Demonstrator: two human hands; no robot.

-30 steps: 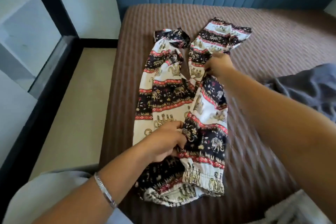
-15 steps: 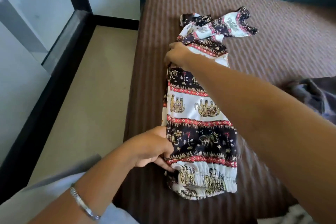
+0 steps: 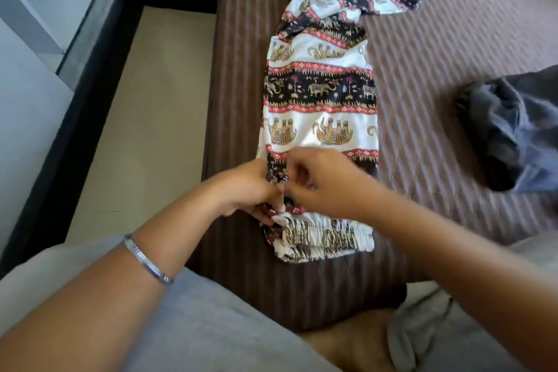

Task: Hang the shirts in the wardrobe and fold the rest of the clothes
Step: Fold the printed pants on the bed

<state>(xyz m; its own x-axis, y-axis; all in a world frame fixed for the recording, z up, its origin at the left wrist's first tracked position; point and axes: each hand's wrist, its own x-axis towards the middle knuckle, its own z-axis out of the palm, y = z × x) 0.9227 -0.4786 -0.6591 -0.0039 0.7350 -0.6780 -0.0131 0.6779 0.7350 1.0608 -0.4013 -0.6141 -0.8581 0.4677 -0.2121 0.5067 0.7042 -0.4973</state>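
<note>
While both hands meet at the near end of one elephant-print pair of trousers (image 3: 321,106), the left hand (image 3: 250,190) and right hand (image 3: 320,181) each pinch fabric just above its elastic waistband; beyond the grip, two cuffs splay, and one grey garment (image 3: 513,127) lies right on the brown bed (image 3: 437,39).

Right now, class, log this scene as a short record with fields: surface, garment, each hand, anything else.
surface: brown striped bed
garment: elephant-print trousers, folded lengthwise, leg ends crumpled at the far end, elastic waistband nearest the person
left hand: grips the trousers' left edge near the waistband
right hand: fingers curled on the cloth beside the left hand
other: grey garment bunched at the right; bracelet on the left wrist
</note>
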